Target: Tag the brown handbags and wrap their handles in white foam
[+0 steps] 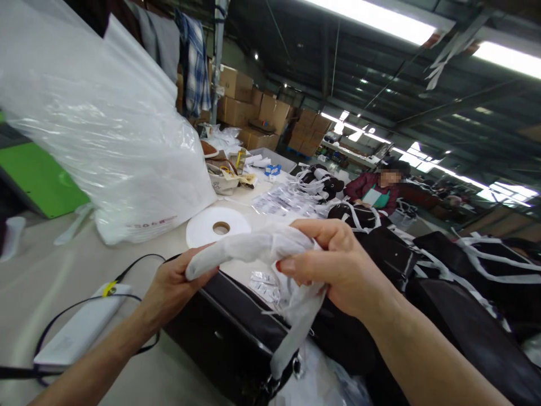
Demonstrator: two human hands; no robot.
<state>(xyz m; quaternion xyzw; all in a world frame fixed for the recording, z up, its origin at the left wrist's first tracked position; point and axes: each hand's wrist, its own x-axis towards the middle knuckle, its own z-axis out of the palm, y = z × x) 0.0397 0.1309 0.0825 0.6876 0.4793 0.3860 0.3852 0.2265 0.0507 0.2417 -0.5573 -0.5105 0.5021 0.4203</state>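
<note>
A bag handle (249, 246) wrapped in thin white material arches up between my hands. My left hand (180, 279) is closed around its left end. On the other side, my right hand (338, 259) pinches the white wrapping between thumb and fingers. A loose white strip (298, 335) hangs below my right hand, across the black bag (224, 332). The bag lies under the handle, with a metal ring at its near right side. Small printed packets (265, 286) are partly visible behind the handle.
A roll of white tape (198, 228) lies on the table behind my left hand. To the left are a large plastic bag (135, 141) and a white power bank (84, 327) with a black cord. More black bags (456, 327) crowd the right. Another person (376, 192) sits further back.
</note>
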